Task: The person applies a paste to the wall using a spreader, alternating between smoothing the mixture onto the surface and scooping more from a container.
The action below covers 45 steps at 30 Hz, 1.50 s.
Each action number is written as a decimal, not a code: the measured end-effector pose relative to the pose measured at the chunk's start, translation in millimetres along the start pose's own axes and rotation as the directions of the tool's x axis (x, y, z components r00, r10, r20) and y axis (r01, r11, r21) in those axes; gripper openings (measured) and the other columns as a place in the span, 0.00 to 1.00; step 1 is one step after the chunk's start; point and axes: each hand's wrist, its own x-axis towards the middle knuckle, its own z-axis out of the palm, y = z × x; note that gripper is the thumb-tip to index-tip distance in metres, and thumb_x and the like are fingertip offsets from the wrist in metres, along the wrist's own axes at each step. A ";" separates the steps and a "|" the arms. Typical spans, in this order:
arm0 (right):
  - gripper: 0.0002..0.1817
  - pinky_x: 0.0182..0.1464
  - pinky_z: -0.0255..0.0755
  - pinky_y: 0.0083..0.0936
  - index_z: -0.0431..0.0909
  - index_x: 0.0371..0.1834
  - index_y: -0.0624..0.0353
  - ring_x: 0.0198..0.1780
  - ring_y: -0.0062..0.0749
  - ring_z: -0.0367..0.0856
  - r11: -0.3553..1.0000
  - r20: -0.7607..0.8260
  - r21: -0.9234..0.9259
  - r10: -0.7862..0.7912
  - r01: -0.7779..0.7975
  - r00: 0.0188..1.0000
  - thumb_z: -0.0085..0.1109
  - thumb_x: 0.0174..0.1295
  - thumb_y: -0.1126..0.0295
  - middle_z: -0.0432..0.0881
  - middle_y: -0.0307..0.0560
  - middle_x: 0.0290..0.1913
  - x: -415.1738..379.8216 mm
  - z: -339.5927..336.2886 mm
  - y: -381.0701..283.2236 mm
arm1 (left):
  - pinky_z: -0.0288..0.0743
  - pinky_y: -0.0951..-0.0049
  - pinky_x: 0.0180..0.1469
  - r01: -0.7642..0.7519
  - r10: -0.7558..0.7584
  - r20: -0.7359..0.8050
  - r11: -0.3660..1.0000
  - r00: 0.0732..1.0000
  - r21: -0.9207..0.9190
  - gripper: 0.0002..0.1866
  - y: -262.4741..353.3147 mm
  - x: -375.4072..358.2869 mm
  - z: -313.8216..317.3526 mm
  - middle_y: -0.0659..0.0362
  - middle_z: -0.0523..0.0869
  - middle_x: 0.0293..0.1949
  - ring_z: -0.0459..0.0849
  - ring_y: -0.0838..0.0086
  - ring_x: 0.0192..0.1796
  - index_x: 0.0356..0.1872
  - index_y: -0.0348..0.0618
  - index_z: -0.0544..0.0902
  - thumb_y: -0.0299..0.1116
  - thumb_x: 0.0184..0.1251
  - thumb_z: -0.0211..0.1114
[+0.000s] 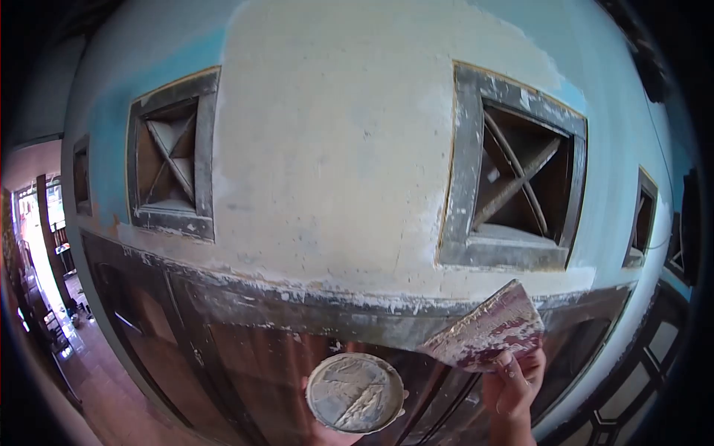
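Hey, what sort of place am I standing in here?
Probably a house interior being renovated: a broad cream patch over blue painted wall, dark wooden window frames smeared white, and pale paste on the round lid-like dish in your left hand.

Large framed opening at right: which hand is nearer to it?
Right: the right hand is below the opening; the left hand, holding the round dish, is farther left.
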 end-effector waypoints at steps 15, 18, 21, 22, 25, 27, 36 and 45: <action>0.26 0.68 0.76 0.46 0.74 0.67 0.69 0.66 0.56 0.80 -0.421 0.938 -0.345 -0.126 0.839 0.323 0.53 0.64 0.88 0.81 0.63 0.63 180.5 149.3 -19.3 | 0.63 0.21 0.68 -0.361 0.355 0.070 0.903 0.932 0.234 0.53 131.5 -16.4 13.2 0.38 0.68 0.74 0.70 0.33 0.71 0.77 0.47 0.65 0.81 0.64 0.45; 0.27 0.70 0.74 0.44 0.71 0.68 0.68 0.69 0.56 0.76 -0.473 0.919 -0.393 -0.171 0.788 0.356 0.51 0.64 0.89 0.77 0.63 0.68 212.4 179.0 -11.0 | 0.62 0.21 0.69 -0.374 0.384 0.007 0.894 0.923 0.247 0.53 154.0 -23.1 7.2 0.38 0.68 0.74 0.67 0.31 0.72 0.78 0.50 0.65 0.82 0.63 0.45; 0.26 0.71 0.73 0.44 0.69 0.70 0.68 0.70 0.56 0.74 -0.442 0.886 -0.464 -0.236 0.768 0.400 0.49 0.66 0.86 0.76 0.61 0.68 232.0 209.8 -0.3 | 0.60 0.21 0.70 -0.364 0.362 -0.043 0.931 0.931 -0.032 0.55 178.4 -33.2 -8.2 0.37 0.66 0.75 0.66 0.30 0.73 0.78 0.48 0.65 0.82 0.62 0.47; 0.26 0.71 0.73 0.44 0.69 0.70 0.68 0.70 0.56 0.74 -0.444 0.887 -0.462 -0.238 0.768 0.396 0.49 0.66 0.86 0.76 0.61 0.68 237.4 219.0 5.3 | 0.60 0.21 0.70 -0.358 0.354 -0.053 0.925 0.934 -0.128 0.55 185.8 -34.7 -11.8 0.37 0.66 0.75 0.66 0.29 0.73 0.78 0.47 0.64 0.82 0.62 0.47; 0.25 0.73 0.69 0.42 0.69 0.69 0.70 0.72 0.55 0.71 -0.473 0.906 -0.421 -0.270 0.774 0.327 0.47 0.67 0.86 0.76 0.61 0.68 252.2 237.9 25.4 | 0.60 0.21 0.70 -0.314 0.320 0.025 0.940 0.947 -0.130 0.56 205.7 -39.8 -9.7 0.35 0.66 0.75 0.65 0.29 0.73 0.78 0.45 0.63 0.82 0.61 0.49; 0.25 0.73 0.69 0.42 0.69 0.69 0.70 0.72 0.55 0.72 -0.558 0.906 -0.424 -0.273 0.714 0.325 0.47 0.67 0.85 0.76 0.62 0.68 261.7 235.3 37.8 | 0.60 0.21 0.70 -0.276 0.278 0.112 0.961 0.954 -0.031 0.57 221.0 -42.2 -16.9 0.34 0.65 0.74 0.65 0.28 0.73 0.78 0.43 0.63 0.82 0.61 0.50; 0.27 0.76 0.66 0.44 0.73 0.68 0.67 0.72 0.54 0.74 -0.443 0.829 -0.557 -0.352 0.703 0.435 0.49 0.63 0.88 0.76 0.63 0.68 258.5 231.6 33.6 | 0.62 0.19 0.67 -0.471 0.474 0.041 0.853 0.879 0.227 0.53 252.1 -46.6 -34.6 0.40 0.64 0.77 0.64 0.28 0.73 0.81 0.50 0.58 0.80 0.66 0.45; 0.32 0.79 0.61 0.43 0.68 0.74 0.63 0.76 0.51 0.68 -0.552 0.857 -0.502 -0.213 0.666 0.470 0.49 0.63 0.87 0.72 0.62 0.73 259.2 211.6 51.8 | 0.53 0.21 0.74 -0.660 0.549 0.471 0.744 0.691 0.102 0.42 350.8 -12.5 49.9 0.39 0.63 0.77 0.59 0.30 0.76 0.79 0.43 0.60 0.64 0.76 0.51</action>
